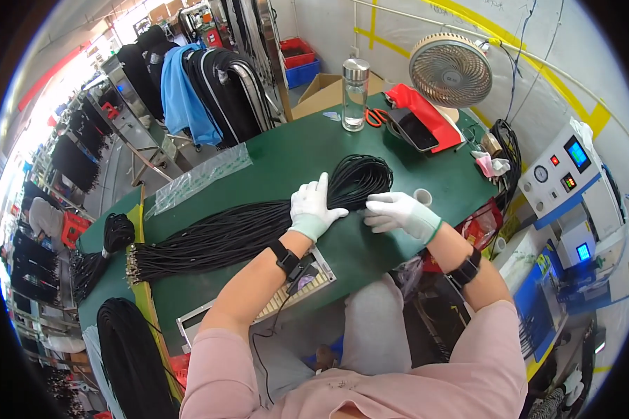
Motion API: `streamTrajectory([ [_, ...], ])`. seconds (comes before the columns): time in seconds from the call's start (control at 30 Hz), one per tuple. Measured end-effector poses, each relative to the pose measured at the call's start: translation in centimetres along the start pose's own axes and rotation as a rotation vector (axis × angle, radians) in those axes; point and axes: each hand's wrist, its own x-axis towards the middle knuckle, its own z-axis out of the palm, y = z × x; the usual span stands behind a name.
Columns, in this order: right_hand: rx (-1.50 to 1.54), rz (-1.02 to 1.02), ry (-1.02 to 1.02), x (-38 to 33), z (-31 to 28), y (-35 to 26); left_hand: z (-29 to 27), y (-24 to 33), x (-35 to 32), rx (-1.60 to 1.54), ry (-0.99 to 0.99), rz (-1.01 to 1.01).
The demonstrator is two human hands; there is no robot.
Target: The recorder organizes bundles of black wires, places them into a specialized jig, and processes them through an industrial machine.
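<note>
A long bundle of thin black cables [217, 234] lies across the green table, its far right end bent round into a coiled loop [362, 174]. My left hand [313, 207], in a white glove, rests flat on the bundle just left of the loop, thumb spread from the fingers. To the right of the loop is my gloved right hand [403, 215], its fingers pointing left, partly stretched and apart, close to the loop's lower edge. Nothing shows in its grasp. Small metallic ends [133, 262] gather at the bundle's left end.
A glass bottle [355, 94], orange-handled scissors [377, 117], a phone [417, 130] and a fan [451, 70] stand or lie at the back. A white tape roll [422, 197] sits beside my right hand. More black cable bundles [129, 356] lie at left; a control machine [565, 174] is at right.
</note>
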Motion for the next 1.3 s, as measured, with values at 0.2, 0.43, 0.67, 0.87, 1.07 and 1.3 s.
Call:
streamTrajectory([
  [0.2, -1.092, -0.521, 0.550, -6.0, -6.0, -1.3, 0.6, 0.0, -0.6, -0.003, -0.050, 0.095],
  [0.43, -1.451, -0.508, 0.610, -3.8, -8.6, 1.4, -0.3, 0.9, -1.9, 0.034, -0.064, 0.127],
  [0.67, -0.580, -0.548, 0.427, -9.6, -3.2, 0.7, -4.8, 4.4, -4.6, -0.379, 0.325, 0.370],
  [0.87, -0.763, -0.533, 0.283, -12.2, 4.0, 2.4, -6.0, 7.4, -9.7, -1.222, -0.229, 0.033],
  [1.07, -0.150, -0.436, 0.032, -11.1, 5.4, 6.0, -5.8, 6.8, -13.1, -1.638, -0.328, -0.174],
  [1.3, 0.351, -0.170, -0.217, -9.9, 4.0, 7.0, -6.3, 6.0, -15.1, -1.678, -0.208, -0.379],
])
